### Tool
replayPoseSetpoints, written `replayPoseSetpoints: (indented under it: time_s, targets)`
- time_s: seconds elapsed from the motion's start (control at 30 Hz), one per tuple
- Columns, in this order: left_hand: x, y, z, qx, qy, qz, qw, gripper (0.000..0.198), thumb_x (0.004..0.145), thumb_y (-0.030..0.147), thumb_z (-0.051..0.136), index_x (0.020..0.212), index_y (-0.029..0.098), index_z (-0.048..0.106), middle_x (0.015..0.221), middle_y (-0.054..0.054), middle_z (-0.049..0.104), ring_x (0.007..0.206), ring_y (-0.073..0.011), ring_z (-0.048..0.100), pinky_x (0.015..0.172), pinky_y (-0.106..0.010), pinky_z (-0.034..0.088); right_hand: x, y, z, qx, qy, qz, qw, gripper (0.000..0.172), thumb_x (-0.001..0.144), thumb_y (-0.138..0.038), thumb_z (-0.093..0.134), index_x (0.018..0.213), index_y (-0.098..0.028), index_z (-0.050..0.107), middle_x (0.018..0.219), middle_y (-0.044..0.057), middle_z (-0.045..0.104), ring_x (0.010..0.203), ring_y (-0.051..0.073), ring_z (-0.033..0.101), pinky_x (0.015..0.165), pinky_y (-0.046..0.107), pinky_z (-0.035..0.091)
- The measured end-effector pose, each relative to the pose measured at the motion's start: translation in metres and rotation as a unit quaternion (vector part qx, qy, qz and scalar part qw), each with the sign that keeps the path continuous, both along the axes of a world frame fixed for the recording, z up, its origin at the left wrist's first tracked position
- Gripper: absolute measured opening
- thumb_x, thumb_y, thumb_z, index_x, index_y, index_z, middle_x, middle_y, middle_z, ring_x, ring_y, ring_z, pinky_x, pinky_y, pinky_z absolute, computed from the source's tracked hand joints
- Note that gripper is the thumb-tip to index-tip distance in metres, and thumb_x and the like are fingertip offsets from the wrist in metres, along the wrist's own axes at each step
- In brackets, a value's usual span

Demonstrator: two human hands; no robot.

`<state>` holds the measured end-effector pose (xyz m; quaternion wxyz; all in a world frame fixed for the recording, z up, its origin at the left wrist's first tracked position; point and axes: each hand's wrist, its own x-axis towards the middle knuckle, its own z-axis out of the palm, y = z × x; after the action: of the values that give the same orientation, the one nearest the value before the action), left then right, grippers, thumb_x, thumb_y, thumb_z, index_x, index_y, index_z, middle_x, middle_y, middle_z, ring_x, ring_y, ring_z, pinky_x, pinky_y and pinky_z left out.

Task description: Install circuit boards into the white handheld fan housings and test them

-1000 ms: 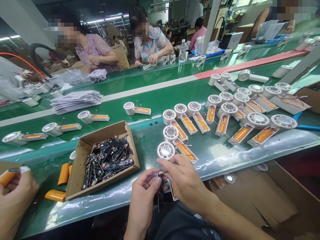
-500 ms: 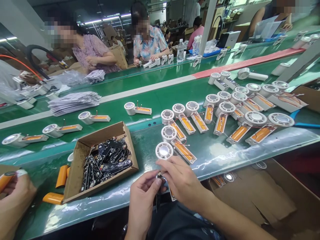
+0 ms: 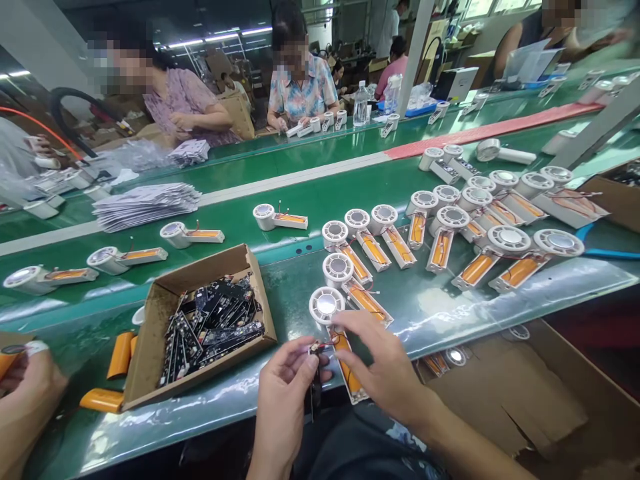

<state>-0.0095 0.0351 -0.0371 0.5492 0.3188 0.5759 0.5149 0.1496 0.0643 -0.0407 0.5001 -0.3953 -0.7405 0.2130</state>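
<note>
Green conveyor worktop [image 3: 320, 190] runs across the view, with co-workers [image 3: 300, 87] seated along its far side. Right of a cardboard tray [image 3: 145, 353] heaped with black circuit boards [image 3: 215, 327], a cluster of white round-headed devices [image 3: 453, 217] lies with orange battery cells [image 3: 477, 269] wired into their housings. Many units look cell-fitted, while the boards in the tray are not yet placed. Just beyond the tray's right corner, the person's left hand [image 3: 283, 403] has a tight pinching grip on a small dark part [image 3: 316, 348] trailing thin wires. The right hand [image 3: 385, 367] is open, fingers spread, its grip holding nothing, just over a white housing [image 3: 347, 373] whose round head [image 3: 326, 305] sits farther along the worktop. Left of the tray, a co-worker's hand [image 3: 27, 393] holds an orange cell [image 3: 7, 363].
</note>
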Motion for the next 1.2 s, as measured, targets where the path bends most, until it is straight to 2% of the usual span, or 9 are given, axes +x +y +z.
replayPoseSetpoints:
  time_s: [0.1, 0.2, 0.33, 0.4, 0.5, 0.6, 0.77, 1.03, 1.2]
  targets:
    - [0.0, 0.0, -0.002, 0.004, -0.016, -0.01, 1.0, 0.032, 0.063, 0.036, 0.083, 0.089, 0.019, 0.075, 0.082, -0.006, 0.075, 0.074, -0.0255, 0.071, 0.061, -0.035, 0.061, 0.009, -0.004, 0.003, -0.063, 0.014, -0.03, 0.997, 0.024, 0.087, -0.008, 0.056, 0.102, -0.022, 0.066, 0.096, 0.006, 0.07, 0.091, 0.021, 0.066, 0.079, 0.033, 0.055]
    - [0.002, -0.001, -0.004, 0.007, -0.009, -0.039, 0.999, 0.03, 0.068, 0.038, 0.08, 0.089, 0.017, 0.074, 0.079, -0.007, 0.072, 0.072, -0.0217, 0.069, 0.062, -0.032, 0.06, 0.005, -0.005, 0.005, -0.07, 0.007, -0.014, 0.997, 0.019, 0.088, -0.009, 0.055, 0.092, -0.021, 0.07, 0.083, 0.005, 0.07, 0.079, 0.019, 0.066, 0.07, 0.031, 0.055]
    - [0.003, -0.006, -0.002, 0.056, 0.101, -0.096, 0.989, 0.018, 0.075, 0.031, 0.072, 0.087, 0.018, 0.074, 0.094, -0.01, 0.07, 0.083, -0.0232, 0.067, 0.063, -0.029, 0.058, -0.009, 0.0, 0.009, -0.09, 0.038, -0.015, 0.995, 0.021, 0.089, -0.009, 0.054, 0.083, -0.02, 0.071, 0.081, 0.004, 0.069, 0.077, 0.017, 0.066, 0.069, 0.028, 0.054]
    - [0.004, -0.008, 0.0, 0.08, 0.164, -0.116, 0.976, 0.016, 0.078, 0.028, 0.068, 0.089, 0.018, 0.074, 0.104, -0.011, 0.069, 0.092, -0.0254, 0.066, 0.066, -0.029, 0.057, -0.016, 0.001, 0.011, -0.101, 0.056, -0.02, 0.993, 0.022, 0.088, -0.007, 0.054, 0.085, -0.02, 0.071, 0.083, 0.004, 0.071, 0.079, 0.017, 0.066, 0.07, 0.028, 0.054]
    - [0.005, -0.008, 0.001, 0.077, 0.194, -0.134, 0.969, 0.02, 0.084, 0.028, 0.06, 0.098, 0.018, 0.071, 0.102, -0.011, 0.07, 0.088, -0.0244, 0.067, 0.068, -0.03, 0.056, -0.023, 0.0, 0.011, -0.088, 0.045, -0.029, 0.995, 0.022, 0.088, -0.006, 0.054, 0.086, -0.02, 0.07, 0.08, 0.003, 0.071, 0.078, 0.019, 0.064, 0.068, 0.03, 0.053]
    - [0.005, -0.008, -0.001, 0.071, 0.176, -0.122, 0.974, 0.023, 0.088, 0.032, 0.055, 0.103, 0.019, 0.066, 0.1, -0.01, 0.07, 0.084, -0.0229, 0.068, 0.071, -0.032, 0.056, -0.026, -0.002, 0.009, -0.004, -0.001, -0.044, 0.999, 0.022, 0.091, -0.006, 0.049, 0.093, -0.017, 0.068, 0.081, 0.005, 0.07, 0.077, 0.02, 0.061, 0.07, 0.034, 0.052]
    - [0.004, -0.007, -0.002, 0.067, 0.18, -0.099, 0.976, 0.025, 0.088, 0.04, 0.058, 0.104, 0.02, 0.062, 0.103, -0.01, 0.07, 0.086, -0.0228, 0.068, 0.069, -0.03, 0.056, -0.024, -0.001, 0.003, 0.109, -0.066, -0.005, 0.992, 0.032, 0.097, -0.005, 0.04, 0.125, -0.009, 0.054, 0.086, 0.008, 0.072, 0.071, 0.018, 0.059, 0.074, 0.034, 0.049]
    - [0.003, -0.001, 0.003, 0.09, 0.255, -0.071, 0.96, 0.024, 0.087, 0.04, 0.058, 0.096, 0.02, 0.066, 0.085, -0.006, 0.072, 0.066, -0.0186, 0.065, 0.058, -0.026, 0.051, -0.024, 0.004, 0.003, 0.132, -0.128, 0.007, 0.983, 0.034, 0.099, -0.007, 0.037, 0.131, -0.011, 0.049, 0.078, 0.005, 0.069, 0.068, 0.017, 0.06, 0.073, 0.035, 0.045]
    - [0.004, 0.004, 0.006, 0.063, 0.168, -0.069, 0.981, 0.022, 0.084, 0.041, 0.061, 0.082, 0.02, 0.063, 0.069, -0.002, 0.066, 0.054, -0.0144, 0.057, 0.051, -0.023, 0.048, -0.026, 0.004, -0.002, 0.082, -0.055, 0.0, 0.995, 0.035, 0.097, -0.008, 0.043, 0.132, -0.015, 0.048, 0.08, 0.002, 0.069, 0.07, 0.017, 0.061, 0.074, 0.034, 0.046]
